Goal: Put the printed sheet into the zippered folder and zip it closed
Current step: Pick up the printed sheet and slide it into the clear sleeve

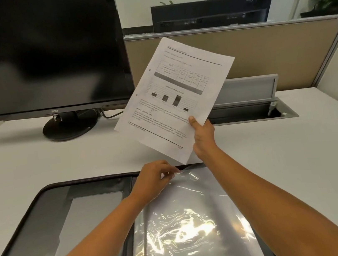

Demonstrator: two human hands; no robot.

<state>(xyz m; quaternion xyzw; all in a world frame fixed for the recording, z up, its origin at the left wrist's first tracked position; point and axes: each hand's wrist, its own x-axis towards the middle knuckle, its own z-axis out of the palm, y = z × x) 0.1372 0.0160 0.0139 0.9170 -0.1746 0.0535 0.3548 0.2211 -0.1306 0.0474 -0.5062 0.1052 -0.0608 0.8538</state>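
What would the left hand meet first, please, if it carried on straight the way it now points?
The left hand already pinches the clear sleeve; beyond lies the printed sheet, probably higher up.

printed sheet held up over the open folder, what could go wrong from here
The printed sheet hangs from a one-corner pinch by the right hand, so it may bend or snag at the sleeve mouth. The left hand lifts only one corner of the clear sleeve; that grip could slip and the opening close.
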